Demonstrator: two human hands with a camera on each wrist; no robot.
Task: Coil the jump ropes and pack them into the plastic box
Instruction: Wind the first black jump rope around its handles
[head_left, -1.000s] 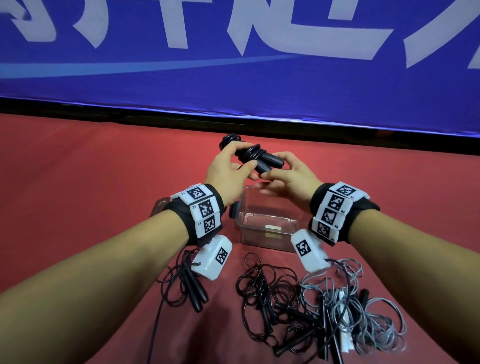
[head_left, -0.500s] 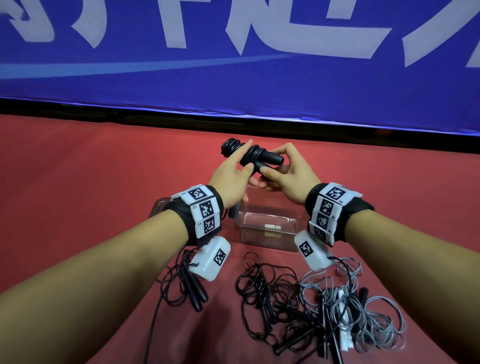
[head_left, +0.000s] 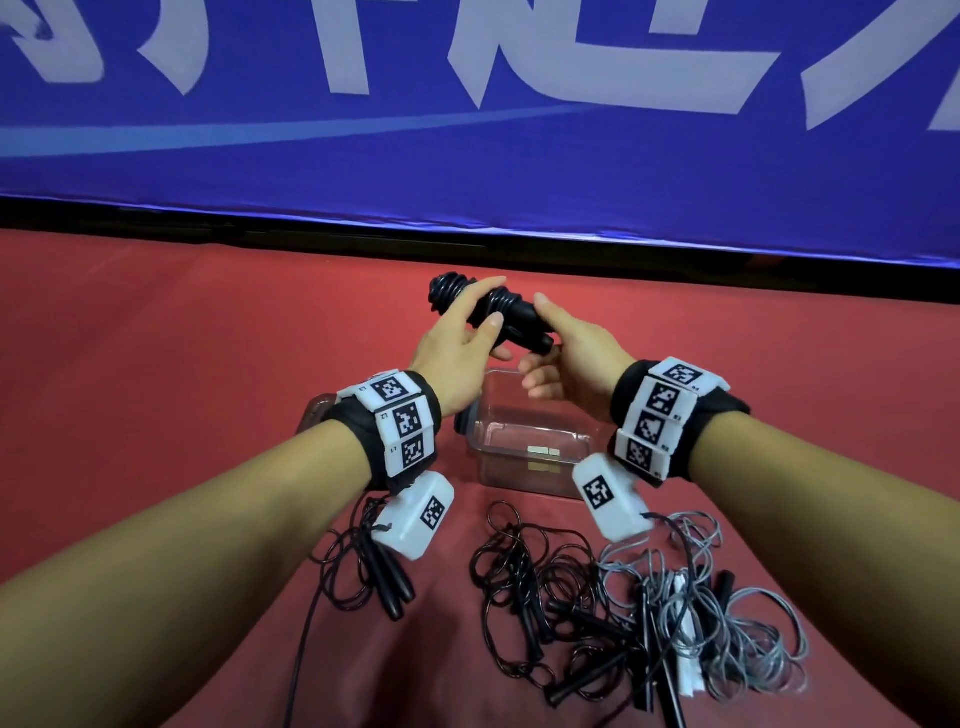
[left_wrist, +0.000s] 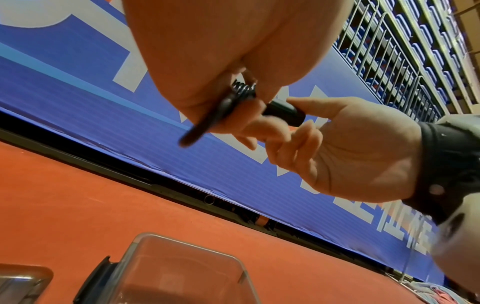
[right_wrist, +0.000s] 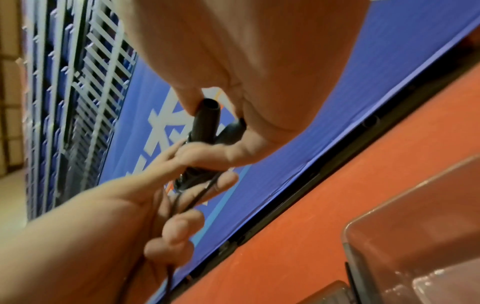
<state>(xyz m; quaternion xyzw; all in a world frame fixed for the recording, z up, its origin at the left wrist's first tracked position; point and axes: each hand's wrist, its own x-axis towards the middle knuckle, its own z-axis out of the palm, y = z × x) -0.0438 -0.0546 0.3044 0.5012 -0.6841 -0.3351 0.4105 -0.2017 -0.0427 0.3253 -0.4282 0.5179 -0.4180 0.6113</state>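
Note:
I hold a black jump rope in both hands, its cord wound in coils round the two paired handles, in the air just beyond the clear plastic box. My left hand wraps the coiled middle, thumb in front. My right hand pinches the handle ends between thumb and fingers. In the right wrist view a thin black cord runs down through my left hand's fingers. The box stands open below, and I see no rope in it.
On the red floor near me lie a small black rope, a tangled black rope and a grey rope. A lid-like clear piece lies left of the box. A blue banner wall closes the far side.
The bundle stays at about the same spot above the box. My left fingers have wrapped over its middle, and my right hand has shifted to the handle ends.

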